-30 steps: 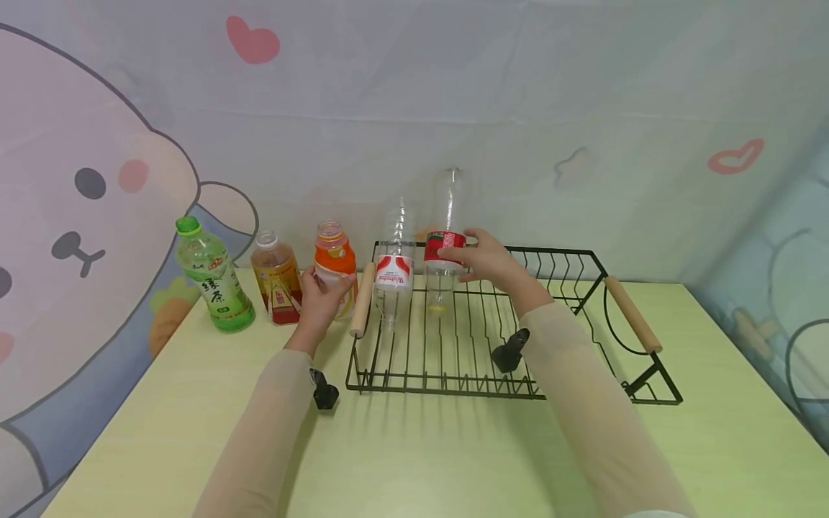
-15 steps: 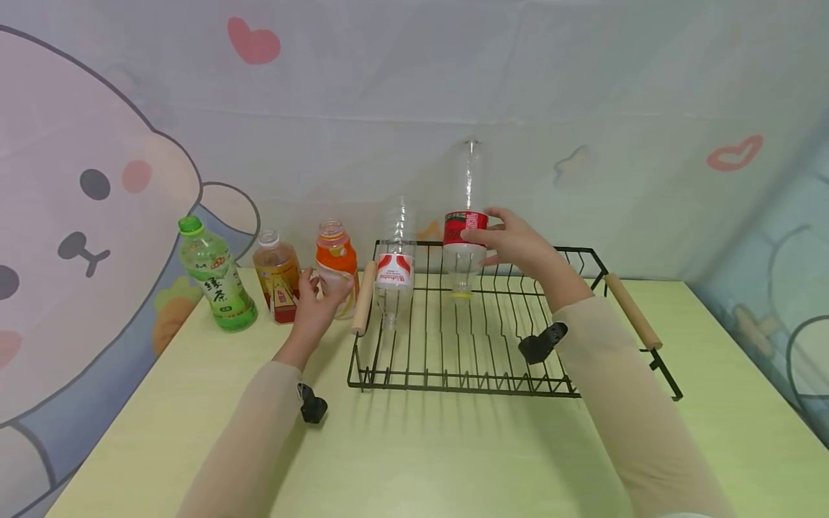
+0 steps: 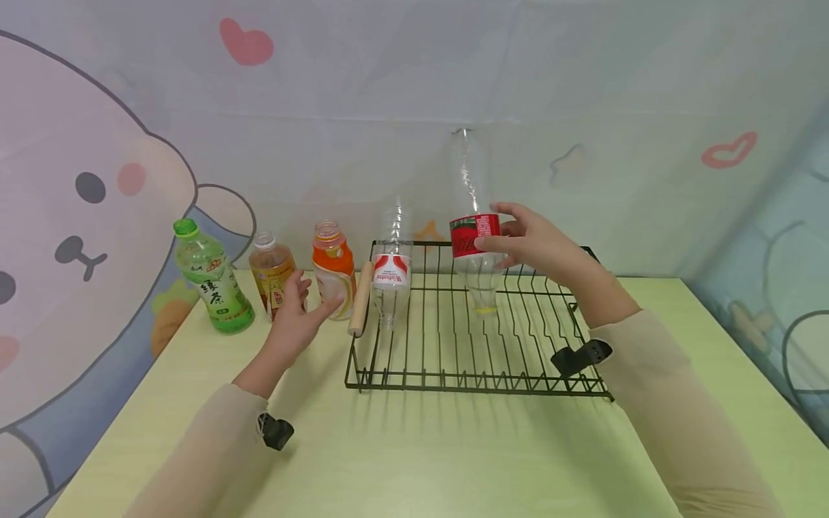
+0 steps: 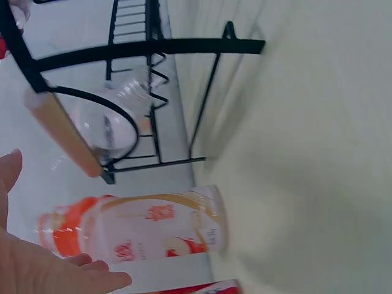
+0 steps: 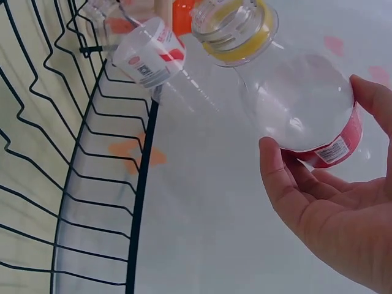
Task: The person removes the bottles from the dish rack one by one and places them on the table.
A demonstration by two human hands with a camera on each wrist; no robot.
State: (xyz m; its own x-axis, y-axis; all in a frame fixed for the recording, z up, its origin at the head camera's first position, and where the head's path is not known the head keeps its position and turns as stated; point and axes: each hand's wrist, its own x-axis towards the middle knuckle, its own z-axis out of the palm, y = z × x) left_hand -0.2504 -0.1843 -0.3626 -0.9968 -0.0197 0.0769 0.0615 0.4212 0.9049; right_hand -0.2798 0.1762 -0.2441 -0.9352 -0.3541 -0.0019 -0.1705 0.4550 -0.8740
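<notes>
My right hand (image 3: pixel 534 241) grips a clear plastic bottle with a red label (image 3: pixel 475 234) around that label. The bottle is upside down over the rack, and its yellow-ringed, uncapped neck (image 5: pixel 245 33) points down. Whether the neck touches the wires, I cannot tell. In the left part of the wire rack (image 3: pixel 447 381), a clear bottle with a red-and-white label (image 3: pixel 391 271) stands neck down. My left hand (image 3: pixel 291 324) has its fingers apart in front of an orange-and-white bottle (image 3: pixel 333 262); in the left wrist view nothing is held in it.
Left of the rack stand a brown drink bottle (image 3: pixel 270 262) and a green tea bottle (image 3: pixel 216 280) with a green cap. A wooden handle (image 3: pixel 360 298) edges the rack's left side. A printed cloth (image 3: pixel 363 86) hangs directly behind.
My right hand has carried the red-labelled bottle rightward over the rack. My left hand has drawn back from the orange-and-white bottle, toward the front left.
</notes>
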